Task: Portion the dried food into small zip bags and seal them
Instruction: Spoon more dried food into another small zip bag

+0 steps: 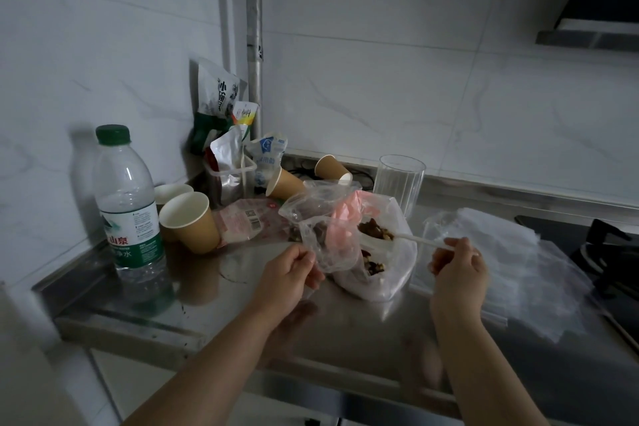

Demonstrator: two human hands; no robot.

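Two bare forearms reach in over the steel counter point(345, 328). The left hand point(288, 275) pinches the lower edge of a small clear zip bag point(320, 242) between thumb and curled fingers, holding it up just off the counter. The right hand point(458, 270) grips the handle end of a white plastic spoon point(420, 240) with curled fingers. The spoon's bowl reaches left from those fingers into the big open plastic bag point(383, 273), resting on the dried food point(375, 232), a brown heap inside that bag. The big bag sits between the two hands, touching the small bag. Just right of the right fingers lies a stack of empty clear bags point(501, 252). Beyond the left fingers stand paper cups point(192, 221) and a water bottle point(129, 211). Behind the big bag is a clear glass point(399, 183).
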